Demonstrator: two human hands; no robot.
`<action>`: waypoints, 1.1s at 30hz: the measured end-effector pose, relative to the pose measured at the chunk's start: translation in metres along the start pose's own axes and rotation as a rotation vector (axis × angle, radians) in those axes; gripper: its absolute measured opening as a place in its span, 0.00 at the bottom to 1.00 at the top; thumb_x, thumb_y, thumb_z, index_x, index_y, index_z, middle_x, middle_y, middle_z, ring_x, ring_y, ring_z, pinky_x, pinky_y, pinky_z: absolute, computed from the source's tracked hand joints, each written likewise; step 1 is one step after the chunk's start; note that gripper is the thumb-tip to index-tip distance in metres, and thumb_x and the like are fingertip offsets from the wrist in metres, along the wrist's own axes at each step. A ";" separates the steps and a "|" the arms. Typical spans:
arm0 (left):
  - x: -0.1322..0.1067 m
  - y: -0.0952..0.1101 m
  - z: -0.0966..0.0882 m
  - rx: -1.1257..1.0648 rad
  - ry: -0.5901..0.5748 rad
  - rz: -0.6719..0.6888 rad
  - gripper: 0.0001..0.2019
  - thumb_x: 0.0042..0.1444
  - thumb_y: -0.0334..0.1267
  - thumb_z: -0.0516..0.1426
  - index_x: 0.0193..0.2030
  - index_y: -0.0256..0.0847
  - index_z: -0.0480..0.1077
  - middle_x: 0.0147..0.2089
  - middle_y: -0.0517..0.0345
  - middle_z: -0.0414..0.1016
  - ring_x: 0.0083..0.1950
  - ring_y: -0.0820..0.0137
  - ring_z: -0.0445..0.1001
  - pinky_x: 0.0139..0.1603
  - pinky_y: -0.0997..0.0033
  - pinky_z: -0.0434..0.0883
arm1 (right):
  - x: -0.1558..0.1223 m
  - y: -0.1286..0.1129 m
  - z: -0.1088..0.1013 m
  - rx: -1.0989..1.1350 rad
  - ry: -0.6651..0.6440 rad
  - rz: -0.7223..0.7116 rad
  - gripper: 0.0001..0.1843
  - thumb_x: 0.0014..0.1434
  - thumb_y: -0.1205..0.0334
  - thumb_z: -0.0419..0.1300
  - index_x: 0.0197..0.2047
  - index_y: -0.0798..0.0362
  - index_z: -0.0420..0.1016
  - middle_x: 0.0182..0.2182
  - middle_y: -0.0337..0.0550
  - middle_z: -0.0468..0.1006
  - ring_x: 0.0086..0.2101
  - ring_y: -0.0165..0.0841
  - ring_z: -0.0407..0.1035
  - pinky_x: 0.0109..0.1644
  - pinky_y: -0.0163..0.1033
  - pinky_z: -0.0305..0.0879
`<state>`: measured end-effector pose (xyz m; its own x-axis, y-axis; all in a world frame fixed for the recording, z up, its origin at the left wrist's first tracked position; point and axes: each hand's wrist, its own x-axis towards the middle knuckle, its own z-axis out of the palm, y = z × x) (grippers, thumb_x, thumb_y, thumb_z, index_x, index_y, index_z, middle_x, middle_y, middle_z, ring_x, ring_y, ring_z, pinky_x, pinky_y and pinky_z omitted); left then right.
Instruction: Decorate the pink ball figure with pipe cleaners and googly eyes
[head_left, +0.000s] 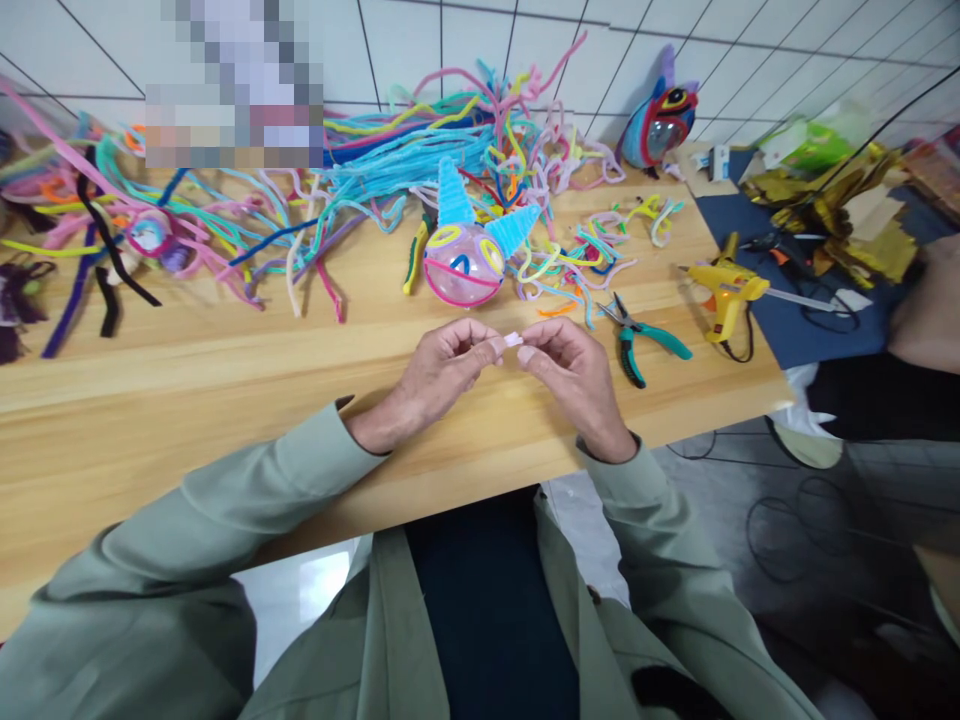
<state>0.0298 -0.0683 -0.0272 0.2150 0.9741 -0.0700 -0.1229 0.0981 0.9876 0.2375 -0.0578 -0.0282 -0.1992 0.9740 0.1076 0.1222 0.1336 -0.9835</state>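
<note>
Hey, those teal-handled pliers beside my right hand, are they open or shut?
Open. The pliers lie with their handles spread wide, and their jaws stand apart too.

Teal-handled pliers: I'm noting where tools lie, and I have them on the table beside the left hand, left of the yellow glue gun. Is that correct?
Not quite: the head view shows the teal-handled pliers beside the right hand, not the left. They are on the table, left of the yellow glue gun.

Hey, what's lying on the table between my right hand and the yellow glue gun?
The head view shows one pair of pliers with teal-and-black handles, lying open between your right hand and the glue gun.
</note>
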 end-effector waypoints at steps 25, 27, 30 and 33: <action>-0.004 0.000 0.004 0.028 -0.056 0.050 0.22 0.62 0.59 0.72 0.40 0.40 0.79 0.34 0.59 0.78 0.32 0.74 0.68 0.34 0.72 0.67 | -0.004 -0.002 0.012 -0.080 0.085 -0.060 0.08 0.65 0.54 0.70 0.35 0.46 0.80 0.31 0.36 0.82 0.32 0.32 0.72 0.37 0.40 0.69; -0.004 -0.003 0.005 0.039 -0.058 0.074 0.22 0.64 0.59 0.71 0.41 0.40 0.79 0.36 0.57 0.80 0.34 0.73 0.71 0.37 0.72 0.70 | -0.005 -0.001 0.013 -0.058 0.082 -0.049 0.08 0.64 0.56 0.70 0.34 0.46 0.80 0.30 0.35 0.81 0.31 0.32 0.71 0.36 0.40 0.68; -0.005 -0.007 0.004 0.092 -0.031 0.144 0.18 0.66 0.54 0.68 0.40 0.40 0.78 0.38 0.57 0.81 0.37 0.71 0.73 0.40 0.71 0.71 | -0.004 -0.001 0.016 -0.036 0.102 -0.046 0.07 0.63 0.58 0.70 0.33 0.46 0.80 0.29 0.35 0.80 0.30 0.32 0.70 0.36 0.40 0.68; -0.006 -0.010 0.004 0.148 -0.002 0.185 0.15 0.68 0.51 0.67 0.39 0.40 0.77 0.38 0.57 0.81 0.38 0.71 0.74 0.41 0.71 0.71 | -0.002 -0.001 0.018 -0.025 0.127 -0.054 0.06 0.63 0.60 0.69 0.33 0.46 0.80 0.28 0.34 0.80 0.30 0.32 0.70 0.36 0.39 0.67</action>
<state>0.0337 -0.0760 -0.0364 0.2044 0.9722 0.1143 -0.0172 -0.1132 0.9934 0.2199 -0.0631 -0.0298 -0.0819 0.9804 0.1790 0.1396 0.1892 -0.9720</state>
